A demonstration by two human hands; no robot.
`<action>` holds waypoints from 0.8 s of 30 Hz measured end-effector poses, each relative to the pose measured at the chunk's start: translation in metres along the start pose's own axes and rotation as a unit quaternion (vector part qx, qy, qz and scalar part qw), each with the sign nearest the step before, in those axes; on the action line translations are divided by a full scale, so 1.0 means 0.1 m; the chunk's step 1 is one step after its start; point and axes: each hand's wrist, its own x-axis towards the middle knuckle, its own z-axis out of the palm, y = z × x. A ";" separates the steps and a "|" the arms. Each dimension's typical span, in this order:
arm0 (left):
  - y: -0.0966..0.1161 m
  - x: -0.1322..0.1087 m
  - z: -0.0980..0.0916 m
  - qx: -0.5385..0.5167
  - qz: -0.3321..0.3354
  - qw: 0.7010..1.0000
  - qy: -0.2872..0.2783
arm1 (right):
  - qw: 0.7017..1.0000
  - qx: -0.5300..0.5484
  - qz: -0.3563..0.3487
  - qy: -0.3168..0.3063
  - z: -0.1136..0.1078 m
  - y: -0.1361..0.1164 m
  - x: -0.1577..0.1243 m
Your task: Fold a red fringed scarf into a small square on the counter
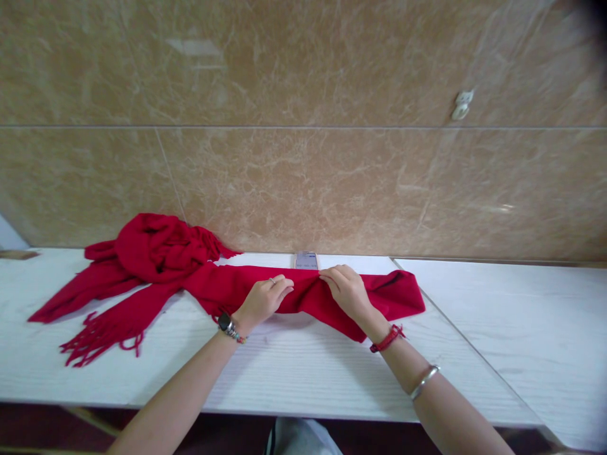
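A long red scarf (237, 281) lies along the white table, its right part folded into a narrow band. My left hand (267, 302) pinches the cloth near the middle of that band. A little to its right, my right hand (348, 292) grips the scarf's upper edge with curled fingers. Below the right hand a corner of cloth hangs out of the band toward me. At the left is a bunched heap of red fabric (156, 249) with fringed ends spread on the table; whether it is all one piece with the band I cannot tell.
Behind the scarf a phone (306, 260) with its screen lit lies by the wall. A tan marbled tile wall (303, 183) rises at the table's back edge, with a small white cat-shaped piece (462, 105) on it. The white table (308, 385) has a seam at the right.
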 end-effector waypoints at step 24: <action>-0.08 0.07 -0.01 -0.095 -0.188 0.973 0.099 | 0.998 0.011 -0.065 -0.013 -0.03 -0.03 0.01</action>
